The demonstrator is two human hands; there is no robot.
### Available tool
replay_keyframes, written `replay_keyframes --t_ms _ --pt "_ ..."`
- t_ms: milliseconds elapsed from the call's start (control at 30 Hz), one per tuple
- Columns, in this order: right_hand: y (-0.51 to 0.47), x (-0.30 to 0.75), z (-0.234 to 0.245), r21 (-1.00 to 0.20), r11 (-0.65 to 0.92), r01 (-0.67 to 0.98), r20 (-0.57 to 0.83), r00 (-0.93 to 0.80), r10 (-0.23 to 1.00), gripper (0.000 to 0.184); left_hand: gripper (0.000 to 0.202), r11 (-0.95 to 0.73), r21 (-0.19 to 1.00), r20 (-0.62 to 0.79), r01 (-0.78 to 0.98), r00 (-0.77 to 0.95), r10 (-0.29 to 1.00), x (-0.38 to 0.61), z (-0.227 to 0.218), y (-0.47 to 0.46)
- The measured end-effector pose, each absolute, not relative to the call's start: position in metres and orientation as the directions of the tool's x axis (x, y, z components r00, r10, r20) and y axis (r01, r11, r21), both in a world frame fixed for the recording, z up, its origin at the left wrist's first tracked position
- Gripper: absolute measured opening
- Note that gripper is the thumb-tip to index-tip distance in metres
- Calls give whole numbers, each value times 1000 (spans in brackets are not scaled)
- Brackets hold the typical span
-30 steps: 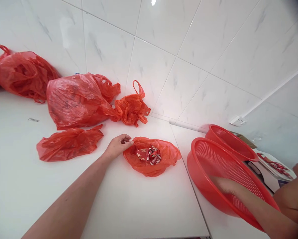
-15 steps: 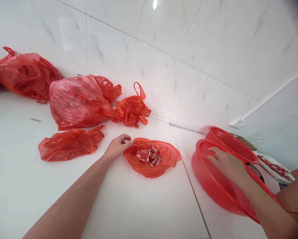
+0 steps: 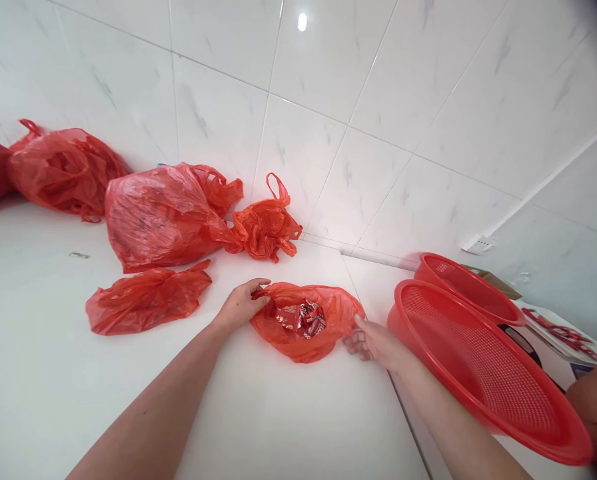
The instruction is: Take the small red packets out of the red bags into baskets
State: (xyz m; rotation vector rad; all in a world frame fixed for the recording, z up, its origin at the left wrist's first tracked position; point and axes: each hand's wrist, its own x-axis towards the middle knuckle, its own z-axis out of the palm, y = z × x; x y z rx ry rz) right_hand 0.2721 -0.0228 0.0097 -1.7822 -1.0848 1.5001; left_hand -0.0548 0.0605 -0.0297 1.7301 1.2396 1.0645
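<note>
An open red plastic bag (image 3: 298,352) lies on the white tabletop, its mouth facing up. Small red and white printed packets (image 3: 306,319) show inside it. At the bag's left rim, my left hand (image 3: 242,305) pinches the plastic between thumb and fingers. My right hand (image 3: 376,341) is at the opposite end, thumb on the bag's edge and fingers curled below it; part of that grip is hidden.
Left of my hands lies a flat red bag (image 3: 148,300). Behind it, a full red bag (image 3: 153,217), a crumpled bag (image 3: 266,230) and another bag (image 3: 68,173) line the tiled wall (image 3: 218,127). Red plastic baskets (image 3: 483,360) (image 3: 468,287) stand at right, beside a person's bare limb (image 3: 596,393).
My right hand has left the large red basket and come across to the bag's right end. My left hand has closed on the bag's left rim. The view has shifted slightly.
</note>
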Motion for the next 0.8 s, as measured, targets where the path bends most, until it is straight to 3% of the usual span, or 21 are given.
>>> replay_keyframes --t_ms 133,267,400,600,800 --pt "-14 257 3 -895 -419 152 -427 -25 904 36 37 -238 936 216 261 110 970 -52 -20 57" --pt "-10 252 9 -958 -265 108 -254 106 961 29 30 -270 909 275 317 30 961 -48 -1 50" --pt "-11 257 33 -994 -94 55 -82 202 976 27 34 -270 926 295 262 -61 953 -45 27 49" --pt "-15 256 84 -994 103 -22 88 351 932 27 40 -277 929 275 246 43 961 -46 70 49" --pt "-13 253 118 -905 424 -32 374 411 831 27 25 -431 881 458 195 -127 880 -50 106 41"
